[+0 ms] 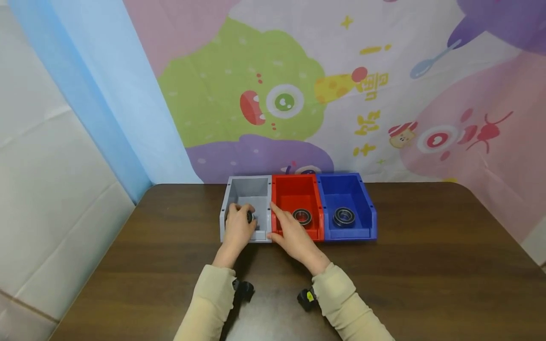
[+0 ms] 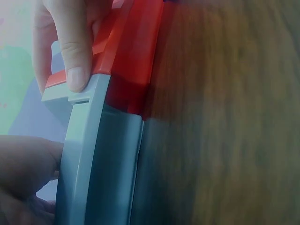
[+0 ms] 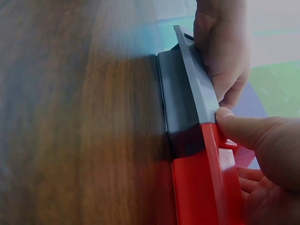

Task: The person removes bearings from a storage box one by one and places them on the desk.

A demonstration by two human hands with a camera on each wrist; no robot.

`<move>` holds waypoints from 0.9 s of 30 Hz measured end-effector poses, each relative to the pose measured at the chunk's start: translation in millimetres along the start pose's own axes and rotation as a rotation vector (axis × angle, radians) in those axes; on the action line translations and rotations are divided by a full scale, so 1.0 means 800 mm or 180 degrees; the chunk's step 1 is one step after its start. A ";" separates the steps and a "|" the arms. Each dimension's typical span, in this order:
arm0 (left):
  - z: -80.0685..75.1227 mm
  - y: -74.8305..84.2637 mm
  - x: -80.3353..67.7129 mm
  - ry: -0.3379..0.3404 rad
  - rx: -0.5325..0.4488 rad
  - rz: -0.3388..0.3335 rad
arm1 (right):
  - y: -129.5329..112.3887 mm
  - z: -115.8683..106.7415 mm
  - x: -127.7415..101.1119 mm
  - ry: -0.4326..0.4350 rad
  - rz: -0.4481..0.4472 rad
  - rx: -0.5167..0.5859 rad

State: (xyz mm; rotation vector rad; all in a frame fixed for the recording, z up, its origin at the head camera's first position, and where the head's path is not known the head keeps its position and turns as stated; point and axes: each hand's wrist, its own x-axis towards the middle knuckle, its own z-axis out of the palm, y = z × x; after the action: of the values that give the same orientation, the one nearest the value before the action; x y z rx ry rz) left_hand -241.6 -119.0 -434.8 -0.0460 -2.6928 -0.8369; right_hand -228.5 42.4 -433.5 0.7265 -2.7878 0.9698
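In the grey bin [image 1: 249, 187], my left hand [image 1: 240, 225] pinches a ball bearing [image 1: 250, 217] between thumb and fingers; the hand covers part of it. My right hand [image 1: 294, 237] rests at the joint of the grey bin and the red bin [image 1: 294, 184], its forefinger extended along the dividing wall. In the right wrist view its thumb [image 3: 229, 119] presses on the front corner where the two bins meet. A second bearing [image 1: 302, 217] lies in the red bin near the right hand. The blue bin [image 1: 341, 182] holds another bearing [image 1: 343, 217].
The three bins stand side by side at the back edge of a brown wooden table [image 1: 426, 265]. Behind them hangs a cartoon-printed curtain [image 1: 256, 57]. A white wall [image 1: 51, 189] is on the left.
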 end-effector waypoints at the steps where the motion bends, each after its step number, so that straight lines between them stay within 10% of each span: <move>1: -0.001 0.000 0.000 0.0002 -0.0021 0.0001 | 0.000 0.000 0.000 0.0008 -0.0004 -0.0003; 27: -0.013 0.002 -0.009 -0.0037 -0.0360 0.0147 | -0.001 0.000 -0.002 -0.0014 -0.0012 -0.0022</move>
State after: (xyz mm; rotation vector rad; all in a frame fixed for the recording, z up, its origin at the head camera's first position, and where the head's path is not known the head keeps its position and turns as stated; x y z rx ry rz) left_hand -231.7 -123.3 -427.9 -0.1389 -2.6420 -0.9767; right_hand -226.5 42.6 -433.3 0.7335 -2.7910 0.9587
